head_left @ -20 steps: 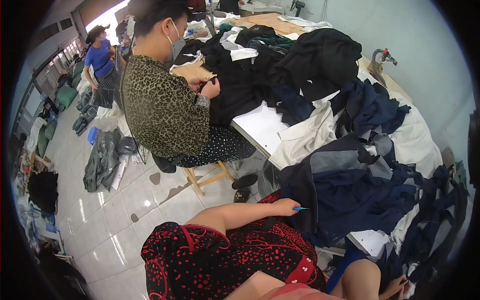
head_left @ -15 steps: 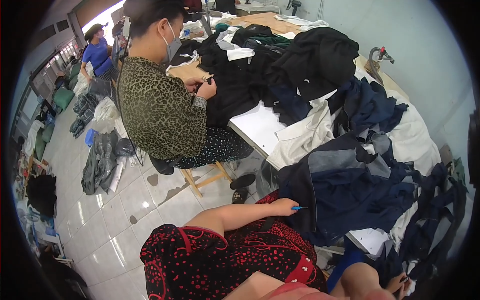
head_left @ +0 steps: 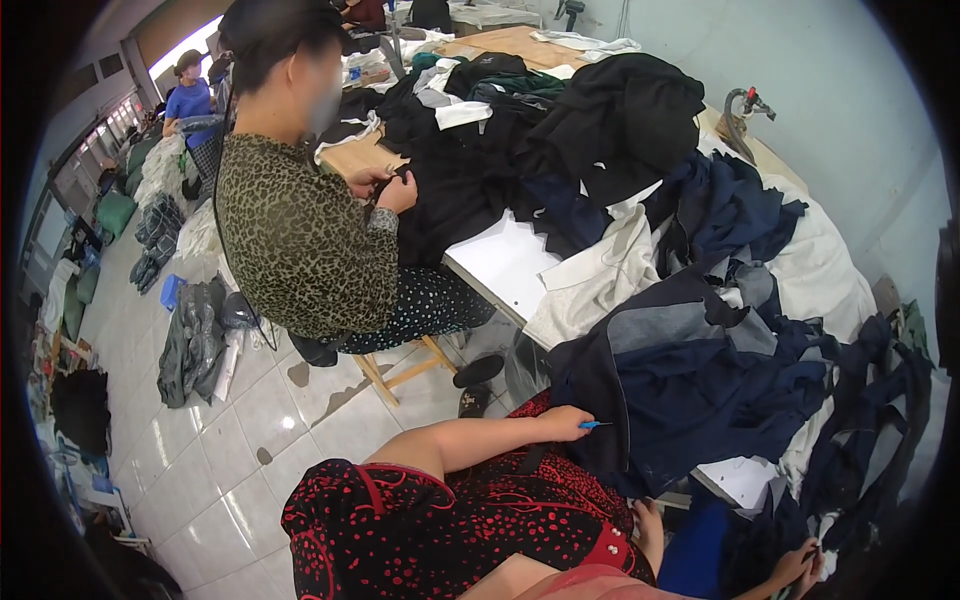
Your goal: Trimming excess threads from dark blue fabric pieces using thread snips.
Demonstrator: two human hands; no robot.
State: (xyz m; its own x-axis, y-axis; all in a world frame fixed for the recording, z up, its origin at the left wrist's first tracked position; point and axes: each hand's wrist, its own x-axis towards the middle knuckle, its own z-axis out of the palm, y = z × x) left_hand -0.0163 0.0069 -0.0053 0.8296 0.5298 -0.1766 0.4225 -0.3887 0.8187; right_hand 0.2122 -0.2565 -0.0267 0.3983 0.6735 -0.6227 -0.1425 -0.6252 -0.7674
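Blue tool (head_left: 591, 425), slim and pen-like, sits in the fingers of the worker's left hand (head_left: 563, 423), which are closed around it just at the left edge of the navy cloth (head_left: 700, 390). Its thin tip points right, over the dark border of that cloth; from where I stand I can't tell if it touches. The right hand (head_left: 650, 525) rests low, just below the navy cloth, by the edge of the red-and-black dress (head_left: 500, 500) the worker wears. Its fingers look bent, but I can't tell whether they grip anything.

The navy cloth lies in loose folds with a grey panel showing along its upper part, and a white sheet (head_left: 738, 480) peeps out beneath its lower edge. Just above it, a cream cloth (head_left: 600, 275) lies crumpled on the white-topped surface (head_left: 497, 262). Farther above is a heap of black cloth (head_left: 620, 120).

Up and to the left of the navy cloth, a co-worker in a leopard-print top (head_left: 310, 230) sits on a wooden stool (head_left: 400, 375), both hands (head_left: 395, 192) at some black fabric. Below and to its right, someone else's hands (head_left: 798, 565) are by a small white scrap (head_left: 826, 562).
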